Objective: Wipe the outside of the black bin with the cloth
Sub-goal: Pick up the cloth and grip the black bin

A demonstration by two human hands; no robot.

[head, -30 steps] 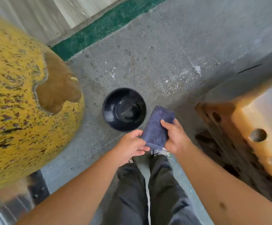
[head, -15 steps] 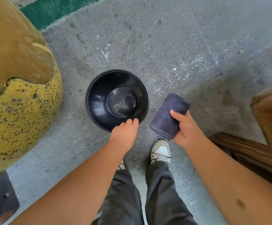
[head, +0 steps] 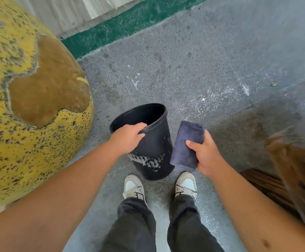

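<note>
The black bin (head: 154, 146) stands on the concrete floor in front of my feet, tipped away from me so its near wall shows. Whitish smears mark the lower part of that wall. My left hand (head: 128, 137) grips the bin's near rim, fingers curled over the edge into the opening. My right hand (head: 205, 153) holds a folded dark blue cloth (head: 186, 144) just right of the bin, its left edge at the bin's side; whether the two touch I cannot tell.
A large yellow speckled rounded object (head: 29, 110) with a brown patch bulges close on the left. A rusty brown structure (head: 293, 170) stands at the right. A green strip (head: 130, 24) runs along the floor's far edge. My two shoes (head: 185, 184) are just behind the bin.
My left hand went from hovering at the bin's rim to gripping it, and the bin tipped away so its outer wall shows. The cloth in my right hand came closer to the bin.
</note>
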